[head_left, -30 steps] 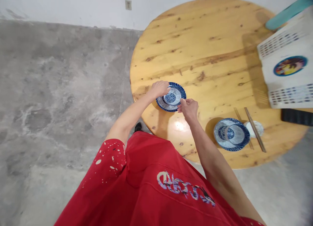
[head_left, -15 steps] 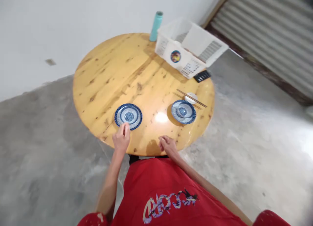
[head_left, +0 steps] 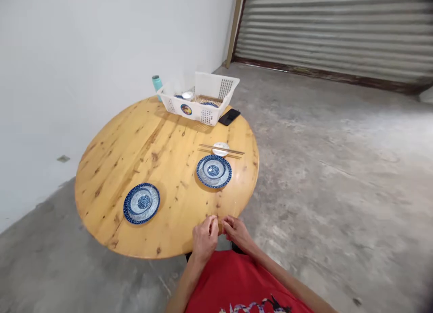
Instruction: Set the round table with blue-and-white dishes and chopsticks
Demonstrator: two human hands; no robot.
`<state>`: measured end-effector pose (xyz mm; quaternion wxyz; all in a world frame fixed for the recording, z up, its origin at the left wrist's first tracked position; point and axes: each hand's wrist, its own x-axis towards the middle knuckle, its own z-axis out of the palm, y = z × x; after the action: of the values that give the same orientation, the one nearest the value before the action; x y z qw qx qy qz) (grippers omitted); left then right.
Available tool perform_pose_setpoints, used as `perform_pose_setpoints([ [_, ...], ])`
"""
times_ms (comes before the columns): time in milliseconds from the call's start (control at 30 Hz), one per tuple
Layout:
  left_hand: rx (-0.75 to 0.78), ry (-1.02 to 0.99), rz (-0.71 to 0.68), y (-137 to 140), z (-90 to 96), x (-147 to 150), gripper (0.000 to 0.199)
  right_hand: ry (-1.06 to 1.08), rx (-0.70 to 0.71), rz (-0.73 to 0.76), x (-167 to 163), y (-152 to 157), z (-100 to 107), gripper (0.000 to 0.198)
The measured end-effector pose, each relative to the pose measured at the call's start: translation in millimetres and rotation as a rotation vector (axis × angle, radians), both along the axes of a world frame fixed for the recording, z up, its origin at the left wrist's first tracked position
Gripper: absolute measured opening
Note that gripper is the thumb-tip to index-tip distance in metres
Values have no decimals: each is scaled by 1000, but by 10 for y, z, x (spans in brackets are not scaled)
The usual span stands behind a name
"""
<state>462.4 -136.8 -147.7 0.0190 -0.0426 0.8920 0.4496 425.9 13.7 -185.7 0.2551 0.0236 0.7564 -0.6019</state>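
Observation:
My left hand (head_left: 205, 235) and my right hand (head_left: 234, 229) are close together at the table's near edge, fingers curled in and nothing visible in either. Beyond them is a blue-and-white patterned plate (head_left: 199, 177) with what looks like a smaller bowl (head_left: 214, 169) of like pattern on it. Just behind that, a pair of chopsticks (head_left: 233, 151) lies across a small white dish (head_left: 220, 145). To the left of my hands sits a second blue-rimmed plate (head_left: 127, 213), bearing a similar bowl (head_left: 141, 202).
The round wooden table (head_left: 111, 177) stands by a white wall. At its far side are a white plastic basket (head_left: 199, 115) holding dishes, a turquoise bottle (head_left: 157, 85) and a black flat object (head_left: 229, 117), perhaps a phone. A corrugated shutter (head_left: 324, 33) is behind.
My left hand has left the left plate's near rim and come right, beside my right hand. My view has swung to the right. The plates and chopsticks stay put on the table.

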Motion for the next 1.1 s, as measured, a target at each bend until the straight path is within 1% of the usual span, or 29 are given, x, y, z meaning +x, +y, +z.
perform_pose_setpoints([
  [100,25,-42,71,600,-14,-200,38,-13,-6,-84,-171,642,-10,37],
  [167,66,-74,80,1030,-20,-335,38,-27,-2,-177,-252,1093,-11,41],
  [267,59,-71,-16,1585,25,-515,34,-81,-10,-331,-320,1682,-13,46],
  [367,-23,-23,-139,1924,111,-652,29,-158,-38,-443,-369,2038,-11,49],
  [433,-71,-1,-161,2041,144,-732,28,-185,-54,-467,-415,2131,-4,50],
  [500,-90,0,-144,2114,140,-823,28,-199,-83,-444,-480,2156,7,50],
  [600,-66,-9,-109,2220,82,-1007,27,-207,-125,-366,-627,2192,-8,46],
  [700,-51,-5,-82,2342,21,-1248,27,-205,-114,-331,-864,2311,-100,46],
  [800,-41,-10,-58,2425,-11,-1529,28,-219,-81,-300,-1229,2443,-207,48],
  [867,-25,-17,-15,2445,-13,-1733,29,-221,-51,-265,-1535,2484,-213,49],
  [967,1,-29,99,2442,14,-2064,31,-188,-14,-192,-2032,2468,-88,49],
  [1100,42,-62,275,2418,111,-2546,31,-162,24,-33,-2686,2419,150,50],
])
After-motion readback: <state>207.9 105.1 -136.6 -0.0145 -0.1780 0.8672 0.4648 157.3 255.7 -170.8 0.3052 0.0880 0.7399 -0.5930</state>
